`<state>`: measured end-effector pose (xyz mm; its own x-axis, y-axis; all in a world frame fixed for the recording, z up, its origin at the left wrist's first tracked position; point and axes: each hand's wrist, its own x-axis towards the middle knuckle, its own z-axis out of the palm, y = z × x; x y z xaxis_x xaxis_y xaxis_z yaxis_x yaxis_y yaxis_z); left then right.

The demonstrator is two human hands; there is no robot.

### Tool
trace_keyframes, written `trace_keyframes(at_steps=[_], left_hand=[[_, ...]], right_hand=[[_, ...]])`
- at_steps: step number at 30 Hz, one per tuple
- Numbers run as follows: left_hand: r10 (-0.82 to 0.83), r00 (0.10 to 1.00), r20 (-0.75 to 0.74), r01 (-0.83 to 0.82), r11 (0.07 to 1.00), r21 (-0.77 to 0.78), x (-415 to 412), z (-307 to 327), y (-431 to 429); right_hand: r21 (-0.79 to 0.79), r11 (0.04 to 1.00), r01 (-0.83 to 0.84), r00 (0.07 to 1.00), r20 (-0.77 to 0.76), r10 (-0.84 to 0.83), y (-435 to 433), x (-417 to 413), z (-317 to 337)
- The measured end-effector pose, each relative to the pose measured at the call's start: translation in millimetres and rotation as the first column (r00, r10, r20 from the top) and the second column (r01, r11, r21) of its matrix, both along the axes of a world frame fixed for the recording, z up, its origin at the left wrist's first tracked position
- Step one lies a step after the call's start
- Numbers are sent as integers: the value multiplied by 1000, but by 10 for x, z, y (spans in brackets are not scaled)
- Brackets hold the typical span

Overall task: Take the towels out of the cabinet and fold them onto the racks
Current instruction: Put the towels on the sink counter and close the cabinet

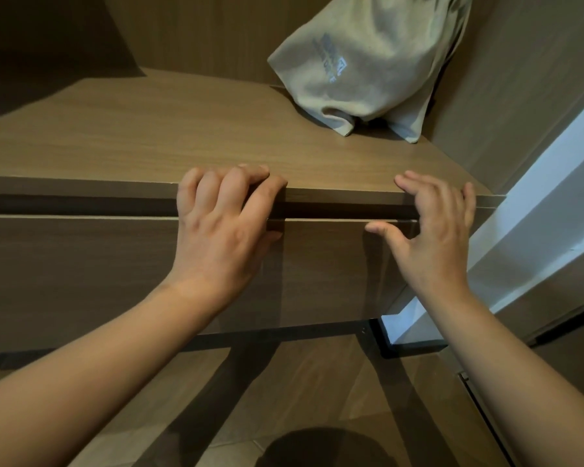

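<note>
Forearms reach the cabinet (81,264).
Left hand (223,224) curls fingers, seemingly hooking its top gap to pull; right hand (432,227) spread, released.

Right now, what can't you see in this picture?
Head view:
- Inside the drawer: hidden behind its front panel.
- Writing on the bag: too blurred to read.
- The bag's top: cut off by the picture's upper edge.
- Left hand: its fingers curl at the ledge, but whether they grip anything is unclear.
</note>
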<state>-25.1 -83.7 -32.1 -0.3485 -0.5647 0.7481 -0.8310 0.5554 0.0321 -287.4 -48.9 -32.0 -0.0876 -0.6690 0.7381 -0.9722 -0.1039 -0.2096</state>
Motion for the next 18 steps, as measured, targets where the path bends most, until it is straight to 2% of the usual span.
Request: trace_keyframes(at_steps=[5, 10, 14, 18], left_hand=[[-12, 1000, -11, 12, 1000, -10, 6, -20, -14], [-10, 999, -34, 12, 999, 44, -24, 8, 28], [-6, 1000, -12, 8, 984, 180, -45, 163, 108], [-14, 995, 101, -28, 917, 399, -13, 447, 187]], right_hand=[[-7, 1000, -3, 1000, 28, 3, -4, 8, -25], [0, 1000, -9, 999, 49, 9, -7, 5, -56], [76, 997, -3, 997, 81, -3, 21, 17, -31], [171, 984, 51, 995, 71, -64, 90, 108, 138]])
